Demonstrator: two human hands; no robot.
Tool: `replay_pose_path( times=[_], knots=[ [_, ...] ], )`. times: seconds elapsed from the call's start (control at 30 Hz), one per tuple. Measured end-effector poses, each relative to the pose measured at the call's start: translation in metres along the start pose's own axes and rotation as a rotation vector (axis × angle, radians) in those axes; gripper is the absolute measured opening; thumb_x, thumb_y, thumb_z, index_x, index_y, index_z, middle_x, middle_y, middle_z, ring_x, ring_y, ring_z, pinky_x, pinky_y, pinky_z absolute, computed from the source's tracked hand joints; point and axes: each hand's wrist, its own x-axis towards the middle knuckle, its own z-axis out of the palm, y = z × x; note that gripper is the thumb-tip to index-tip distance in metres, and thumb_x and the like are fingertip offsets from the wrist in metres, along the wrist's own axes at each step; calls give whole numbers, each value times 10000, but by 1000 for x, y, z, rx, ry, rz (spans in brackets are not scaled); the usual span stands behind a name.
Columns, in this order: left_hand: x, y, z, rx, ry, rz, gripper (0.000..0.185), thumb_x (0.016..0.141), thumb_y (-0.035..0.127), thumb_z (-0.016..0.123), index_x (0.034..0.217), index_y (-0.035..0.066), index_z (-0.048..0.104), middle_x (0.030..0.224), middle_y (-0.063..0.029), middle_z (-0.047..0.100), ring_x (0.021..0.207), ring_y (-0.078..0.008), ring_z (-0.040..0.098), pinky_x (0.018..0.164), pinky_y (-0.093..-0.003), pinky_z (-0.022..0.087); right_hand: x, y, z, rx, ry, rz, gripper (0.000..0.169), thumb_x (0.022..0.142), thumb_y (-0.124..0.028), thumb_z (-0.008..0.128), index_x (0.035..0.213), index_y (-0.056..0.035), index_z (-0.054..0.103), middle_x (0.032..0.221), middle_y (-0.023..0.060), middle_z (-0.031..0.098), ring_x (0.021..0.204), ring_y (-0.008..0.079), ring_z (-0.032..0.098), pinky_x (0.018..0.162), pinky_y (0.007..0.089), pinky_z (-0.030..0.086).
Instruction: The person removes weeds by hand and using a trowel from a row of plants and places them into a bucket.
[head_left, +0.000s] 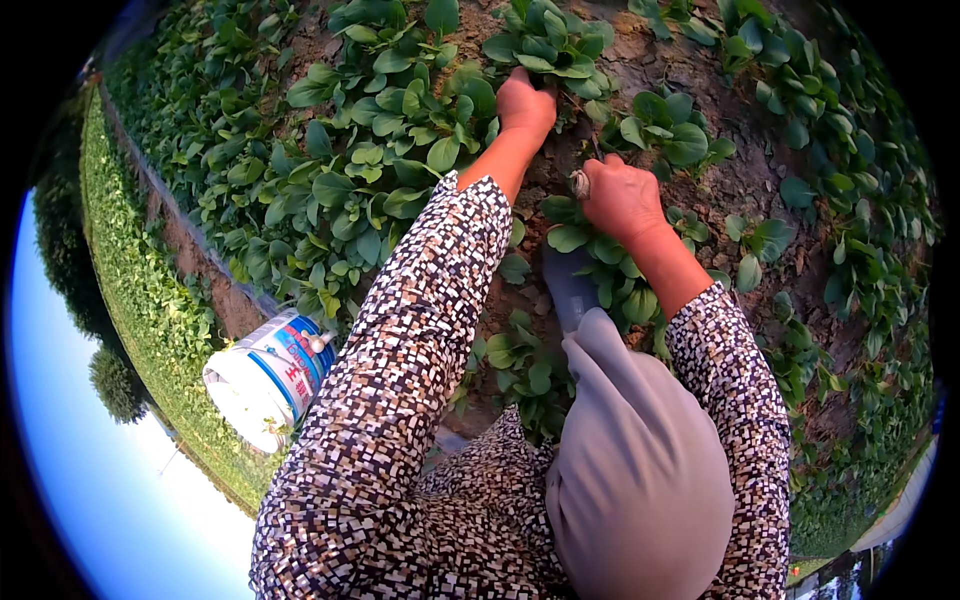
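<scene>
My left hand (527, 105) reaches to the base of a leafy green plant (551, 41) at the top middle, its fingers partly hidden under the leaves. Lower and to the right, my right hand (621, 196) is closed on a tool with a cord- or cloth-wrapped handle end (580, 184). A thin dark part of the tool (597, 144) points up from the fist towards the plant; its tip cannot be made out. Another leafy green (667, 129) grows just right of that thin part.
Dense leafy greens (330, 187) cover the left, with more plants (862, 187) at the right and bare soil (697, 82) between. A white and blue plastic bucket (281, 367) lies tilted at the lower left. My grey boot (568, 281) stands among plants below my right hand.
</scene>
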Motion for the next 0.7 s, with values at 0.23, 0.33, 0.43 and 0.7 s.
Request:
replay_pose_path(
  times=[0.23, 0.33, 0.43, 0.7],
  knots=[
    [-30, -10, -33, -570, -161, -224, 286, 808, 122, 757, 1030, -7, 632, 999, -50, 694, 878, -176, 634, 816, -327, 496, -24, 2, 6, 214, 99, 183, 158, 772, -207, 677, 863, -83, 639, 845, 124, 653, 790, 334, 664, 688, 417, 523],
    [-18, -42, -74, -862, 162, -420, 261, 851, 100, 717, 1059, 35, 573, 1017, -38, 638, 821, -153, 599, 720, -319, 500, -34, 0, 2, 642, 92, 389, 197, 813, -261, 684, 860, -69, 677, 797, 150, 685, 773, 342, 656, 684, 400, 503],
    [-17, -47, -98, -1033, 287, -654, 224, 878, 109, 646, 1066, 19, 563, 1047, -52, 619, 852, -169, 591, 758, -331, 489, -40, 2, -2, 705, -24, 331, 219, 801, -284, 678, 838, -68, 672, 786, 154, 675, 754, 350, 654, 694, 428, 501],
    [-9, -22, -70, -25, -107, -250, 498, 797, 248, 716, 1200, 11, 544, 1067, -153, 686, 974, -318, 654, 884, -427, 488, -1, -24, -39, 349, -216, 207, 170, 744, -228, 645, 806, -73, 678, 785, 159, 684, 791, 374, 656, 722, 454, 509]
  ],
)
